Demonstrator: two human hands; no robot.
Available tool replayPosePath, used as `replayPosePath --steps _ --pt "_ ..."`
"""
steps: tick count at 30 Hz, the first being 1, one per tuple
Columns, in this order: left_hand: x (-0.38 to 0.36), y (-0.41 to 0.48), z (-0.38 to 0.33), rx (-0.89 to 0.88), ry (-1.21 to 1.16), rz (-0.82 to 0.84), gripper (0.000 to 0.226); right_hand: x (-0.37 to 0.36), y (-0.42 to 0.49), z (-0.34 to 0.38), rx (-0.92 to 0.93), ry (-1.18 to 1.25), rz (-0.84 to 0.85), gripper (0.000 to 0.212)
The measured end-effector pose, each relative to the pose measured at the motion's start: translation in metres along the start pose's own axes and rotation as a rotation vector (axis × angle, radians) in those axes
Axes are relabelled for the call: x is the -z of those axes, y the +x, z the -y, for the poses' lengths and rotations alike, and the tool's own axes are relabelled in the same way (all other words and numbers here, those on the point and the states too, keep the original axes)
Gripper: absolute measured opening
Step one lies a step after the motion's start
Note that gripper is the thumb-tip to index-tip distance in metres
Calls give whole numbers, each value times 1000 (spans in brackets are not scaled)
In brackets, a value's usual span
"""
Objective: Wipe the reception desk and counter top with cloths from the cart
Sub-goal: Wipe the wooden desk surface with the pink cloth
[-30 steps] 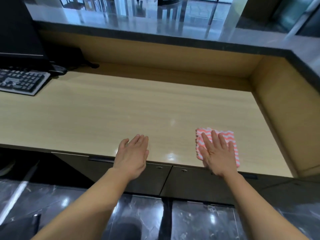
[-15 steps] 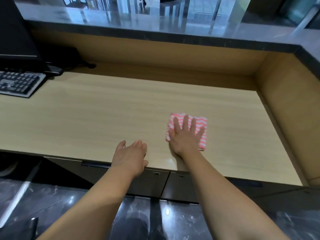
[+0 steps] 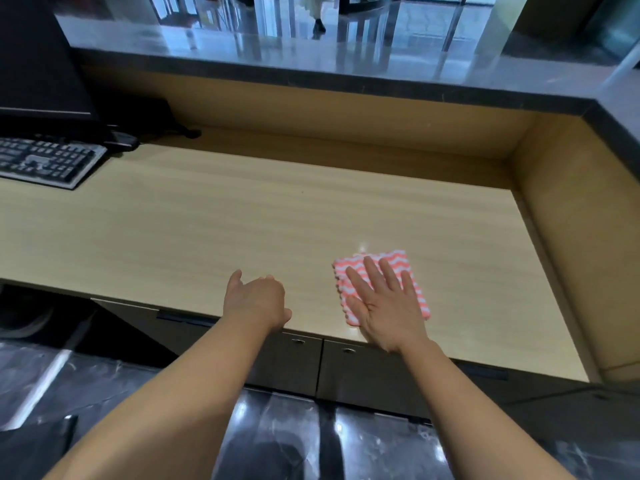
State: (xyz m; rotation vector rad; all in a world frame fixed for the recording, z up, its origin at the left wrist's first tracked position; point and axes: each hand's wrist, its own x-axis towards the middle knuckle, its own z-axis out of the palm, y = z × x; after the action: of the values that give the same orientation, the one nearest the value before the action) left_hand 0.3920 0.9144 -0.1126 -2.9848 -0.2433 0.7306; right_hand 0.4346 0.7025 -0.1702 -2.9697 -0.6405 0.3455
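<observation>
A folded pink-and-white wavy-striped cloth [image 3: 414, 271] lies on the light wooden reception desk [image 3: 242, 223], near its front edge. My right hand [image 3: 384, 306] presses flat on the cloth with fingers spread, covering most of it. My left hand [image 3: 254, 301] rests at the desk's front edge to the left of the cloth, fingers loosely curled, holding nothing. The raised grey stone counter top [image 3: 346, 69] runs along the back and wraps around the right side.
A black keyboard [image 3: 45, 161] and a dark monitor [image 3: 38, 64] stand at the far left of the desk. Wooden walls close the desk at the back and right. Dark drawers [image 3: 363, 372] sit under the front edge, above a glossy marble floor.
My right hand slid the cloth left toward the middle, then back to the right and nearer the front edge. My left hand stayed at the desk edge and curled slightly.
</observation>
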Motion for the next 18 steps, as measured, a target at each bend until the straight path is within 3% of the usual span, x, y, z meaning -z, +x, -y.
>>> replayPosePath --steps 4,10,18 --pt "0 1 0 -9 1 20 31 4 -13 -42 -124 -20 -27 76" --pt "18 17 14 -40 -60 -36 28 15 -20 -75 -356 -16 -33 55" --pt "37 64 63 -131 -66 -253 27 24 45 -31 -720 102 -48 57"
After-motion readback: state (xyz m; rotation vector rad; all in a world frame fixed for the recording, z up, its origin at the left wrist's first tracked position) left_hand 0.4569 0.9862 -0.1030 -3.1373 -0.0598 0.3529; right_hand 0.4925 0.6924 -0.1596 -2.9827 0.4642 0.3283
